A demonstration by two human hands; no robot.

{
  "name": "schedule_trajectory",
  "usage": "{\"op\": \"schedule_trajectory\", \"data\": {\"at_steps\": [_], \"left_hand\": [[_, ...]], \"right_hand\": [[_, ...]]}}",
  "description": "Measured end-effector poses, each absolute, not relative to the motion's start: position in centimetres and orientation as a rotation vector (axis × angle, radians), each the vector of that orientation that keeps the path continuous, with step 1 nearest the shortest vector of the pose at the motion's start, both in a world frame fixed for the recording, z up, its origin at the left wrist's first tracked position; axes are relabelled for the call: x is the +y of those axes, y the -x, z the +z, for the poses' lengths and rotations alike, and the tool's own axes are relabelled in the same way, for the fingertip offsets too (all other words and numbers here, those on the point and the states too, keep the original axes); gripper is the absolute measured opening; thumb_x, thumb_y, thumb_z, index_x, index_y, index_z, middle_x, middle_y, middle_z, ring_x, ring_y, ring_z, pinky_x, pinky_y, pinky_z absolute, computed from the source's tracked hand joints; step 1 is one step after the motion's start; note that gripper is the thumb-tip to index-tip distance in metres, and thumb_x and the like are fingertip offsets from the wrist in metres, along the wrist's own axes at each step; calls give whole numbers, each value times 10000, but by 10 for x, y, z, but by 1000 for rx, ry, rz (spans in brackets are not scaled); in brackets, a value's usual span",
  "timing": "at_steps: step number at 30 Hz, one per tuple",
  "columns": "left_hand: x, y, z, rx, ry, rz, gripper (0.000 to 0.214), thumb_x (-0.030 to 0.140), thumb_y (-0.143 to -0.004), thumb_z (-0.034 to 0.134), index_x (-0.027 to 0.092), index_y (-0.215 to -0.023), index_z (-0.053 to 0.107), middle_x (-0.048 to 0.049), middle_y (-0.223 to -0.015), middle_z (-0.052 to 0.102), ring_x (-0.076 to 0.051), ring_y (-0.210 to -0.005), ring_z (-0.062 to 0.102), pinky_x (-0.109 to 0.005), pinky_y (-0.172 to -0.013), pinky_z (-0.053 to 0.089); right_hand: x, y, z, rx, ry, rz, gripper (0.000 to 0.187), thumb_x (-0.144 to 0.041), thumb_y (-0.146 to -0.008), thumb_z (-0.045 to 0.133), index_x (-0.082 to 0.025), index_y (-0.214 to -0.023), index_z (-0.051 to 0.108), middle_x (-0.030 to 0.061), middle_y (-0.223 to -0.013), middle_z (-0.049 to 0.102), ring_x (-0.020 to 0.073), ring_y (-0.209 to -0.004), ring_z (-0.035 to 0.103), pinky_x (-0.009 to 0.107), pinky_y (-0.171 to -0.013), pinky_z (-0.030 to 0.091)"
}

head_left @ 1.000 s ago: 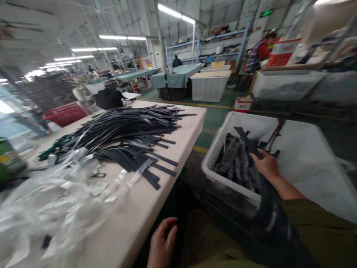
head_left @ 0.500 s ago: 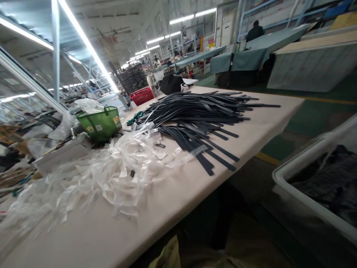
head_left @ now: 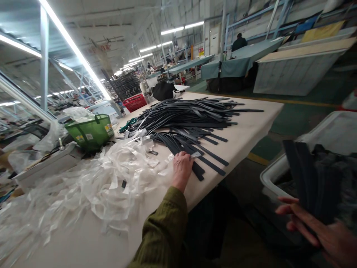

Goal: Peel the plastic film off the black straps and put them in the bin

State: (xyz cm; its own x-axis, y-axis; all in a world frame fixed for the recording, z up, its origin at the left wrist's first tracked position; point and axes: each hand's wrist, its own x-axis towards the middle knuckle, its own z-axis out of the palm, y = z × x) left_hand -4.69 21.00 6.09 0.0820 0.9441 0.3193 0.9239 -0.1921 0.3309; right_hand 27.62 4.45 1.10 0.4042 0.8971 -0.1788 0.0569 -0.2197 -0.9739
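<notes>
My left hand (head_left: 182, 166), in an olive sleeve (head_left: 164, 227), is at the near edge of a pile of long dark strips (head_left: 192, 113) on the table. Its fingers are closed on a clear plastic strip (head_left: 195, 155), whose end pokes out past them over the dark strips. At the lower right, my right hand (head_left: 315, 227) grips a bunch of dark strips (head_left: 309, 178), which stand up from it; the hand is partly blurred. Left of the pile, a heap of crumpled clear plastic strips (head_left: 97, 186) covers much of the table.
A pale-covered table (head_left: 262, 108) runs ahead. A white bin (head_left: 270, 178) with dark material stands to the right. Behind the plastic are a green bag (head_left: 90, 134), a red basket (head_left: 134, 102) and a black bundle (head_left: 164, 91). Another person (head_left: 239, 42) is far off.
Both my hands have come into view: the left onto the plastic strip at the pile's edge, the right with dark strips over the bin. The view has shifted slightly to the right.
</notes>
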Motion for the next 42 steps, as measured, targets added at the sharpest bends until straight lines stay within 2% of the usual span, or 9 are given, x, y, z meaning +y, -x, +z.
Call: {"op": "schedule_trajectory", "data": {"at_steps": [3, 9, 15, 19, 22, 27, 33, 37, 42], "left_hand": [[205, 50, 62, 1923, -2339, 729, 159, 225, -882, 625, 223, -776, 745, -64, -893, 728, -220, -889, 633, -376, -883, 454], [131, 63, 70, 1653, -2488, 1088, 160, 244, -909, 616, 330, -961, 740, 4, -1093, 737, -173, -1074, 619, -412, -1109, 312], [62, 72, 50, 1573, -2550, 1142, 173, 246, -877, 652, 380, -926, 749, 3, -1073, 753, -214, -1100, 628, -463, -1119, 296], [46, 76, 45, 1596, -2541, 1176, 227, 207, -868, 652, 394, -961, 742, 6, -1098, 747, -214, -1116, 621, -453, -1133, 274], [34, 78, 47, 1646, -2371, 1334, 205, 198, -854, 653, 332, -985, 737, -32, -1101, 738, -229, -1098, 622, -423, -1065, 358], [11, 66, 51, 1504, -1530, 1204, 252, 371, -875, 616, 194, -729, 720, -41, -709, 692, -178, -681, 613, -279, -663, 466], [17, 30, 45, 1118, -896, 1116, 412, 487, -775, 716, 177, -1044, 757, -59, -943, 758, -217, -869, 644, -300, -840, 479], [24, 19, 33, 1049, -748, 1070, 457, 495, -732, 766, 149, -1031, 765, -39, -789, 718, -159, -734, 599, -260, -749, 465], [19, 6, 34, 929, -526, 1000, 505, 492, -708, 793, 167, -1091, 747, -63, -883, 715, -140, -735, 604, -220, -686, 455]], "right_hand": [[42, -253, 17, -820, 1520, 1213, 563, -647, -560, 817, -205, -895, 719, 65, -721, 738, 92, -339, 444, 317, -498, 558], [51, -209, 35, -894, 1362, 1472, 580, -658, -675, 765, -150, -948, 707, 26, -698, 697, 22, -343, 354, 245, -472, 479], [55, -150, 42, -1179, 1154, 1801, 558, -667, -843, 584, -124, -850, 717, -30, -479, 553, 67, -371, 381, 255, -516, 463], [54, -125, 49, -1258, 1166, 1777, 486, -629, -777, 680, -152, -696, 633, -29, -511, 563, 59, -378, 385, 197, -396, 309], [54, -121, 56, -1296, 1212, 1697, 455, -608, -745, 709, -166, -699, 613, -36, -518, 559, 56, -370, 366, 192, -363, 245], [54, -128, 57, -1369, 1236, 1527, 429, -599, -795, 656, -178, -723, 618, -26, -567, 569, 74, -396, 394, 207, -368, 302], [48, -132, 49, -1564, 1215, 1359, 427, -554, -875, 592, -181, -667, 600, -17, -600, 538, 115, -511, 467, 241, -490, 394], [46, -136, 46, -1607, 1201, 1309, 460, -557, -892, 564, -183, -625, 580, -10, -588, 511, 132, -539, 469, 253, -520, 400], [46, -141, 41, -1561, 1234, 1371, 469, -592, -878, 558, -182, -653, 588, -23, -550, 481, 111, -452, 409, 238, -416, 344]]}}
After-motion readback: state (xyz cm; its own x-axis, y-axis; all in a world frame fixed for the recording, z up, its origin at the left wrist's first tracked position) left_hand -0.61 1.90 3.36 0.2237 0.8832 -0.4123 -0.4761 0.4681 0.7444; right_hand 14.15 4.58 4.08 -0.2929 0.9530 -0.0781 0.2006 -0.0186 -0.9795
